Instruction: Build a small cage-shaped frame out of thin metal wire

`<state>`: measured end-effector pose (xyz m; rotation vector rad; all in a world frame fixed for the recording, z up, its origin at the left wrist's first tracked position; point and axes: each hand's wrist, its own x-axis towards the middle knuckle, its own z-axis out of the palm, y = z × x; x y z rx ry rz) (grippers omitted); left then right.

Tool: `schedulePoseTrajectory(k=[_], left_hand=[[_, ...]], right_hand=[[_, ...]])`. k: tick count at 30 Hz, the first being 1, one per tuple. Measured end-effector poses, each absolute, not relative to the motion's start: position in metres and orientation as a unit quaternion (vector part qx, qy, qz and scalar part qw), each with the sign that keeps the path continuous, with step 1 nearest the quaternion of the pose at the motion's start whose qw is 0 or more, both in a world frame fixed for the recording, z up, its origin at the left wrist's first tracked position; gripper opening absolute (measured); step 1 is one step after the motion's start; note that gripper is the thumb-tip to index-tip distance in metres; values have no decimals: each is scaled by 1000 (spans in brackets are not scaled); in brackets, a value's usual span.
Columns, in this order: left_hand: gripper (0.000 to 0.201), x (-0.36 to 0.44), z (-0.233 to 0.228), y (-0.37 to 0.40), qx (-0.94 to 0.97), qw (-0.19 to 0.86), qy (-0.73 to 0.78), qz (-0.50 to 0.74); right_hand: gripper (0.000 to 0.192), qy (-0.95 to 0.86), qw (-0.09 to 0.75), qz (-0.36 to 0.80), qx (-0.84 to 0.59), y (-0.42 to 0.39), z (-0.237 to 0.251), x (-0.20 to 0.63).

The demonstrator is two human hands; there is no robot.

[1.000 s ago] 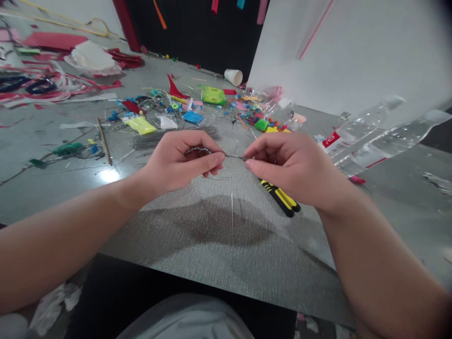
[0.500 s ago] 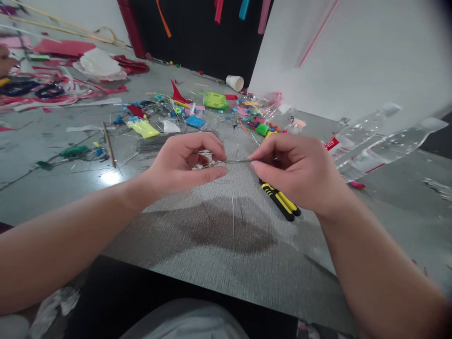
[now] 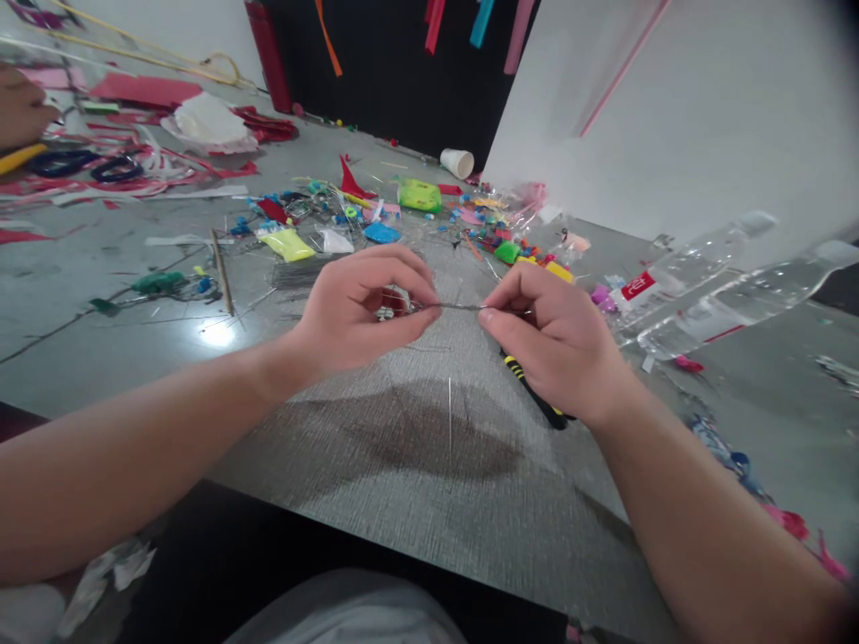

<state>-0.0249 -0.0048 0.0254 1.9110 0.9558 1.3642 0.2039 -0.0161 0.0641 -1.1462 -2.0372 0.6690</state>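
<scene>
A thin metal wire stretches between my two hands above the grey mat. My left hand pinches one end, where the wire bunches into a small coiled piece under my fingers. My right hand pinches the other end between thumb and forefinger. Partly under my right hand lie yellow-and-black pliers. A loose straight wire rests on the mat just in front of my hands.
Small coloured bags and beads litter the table behind my hands. Two clear plastic bottles lie at the right. A white paper cup lies at the back. Red paper scraps and another person's hand are at far left.
My hands have stayed on the wire; my right hand has turned and shifted slightly right, covering more of the pliers. The view has drifted, bringing another person's hand into the far left.
</scene>
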Motion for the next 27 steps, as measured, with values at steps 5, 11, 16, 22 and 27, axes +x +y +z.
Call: schedulePoseTrajectory(k=[5,11,16,22,27], left_hand=[[9,-25,24,-7,708,301,364,525],[8,-24,20,-5,728,255,329,545],[11,-24,16,1,725,227,302,577],[11,-24,15,4,715,231,293,591],[11,-24,13,6,708,240,294,596]], right_hand=[[7,-798,332,239,-442,-22,67,198],[9,-814,354,182,-423,-24,63,196],[7,-825,366,190,-385,-16,62,205],[9,-805,411,201,-377,-12,66,215],[10,-794,425,208,-382,-12,68,217]])
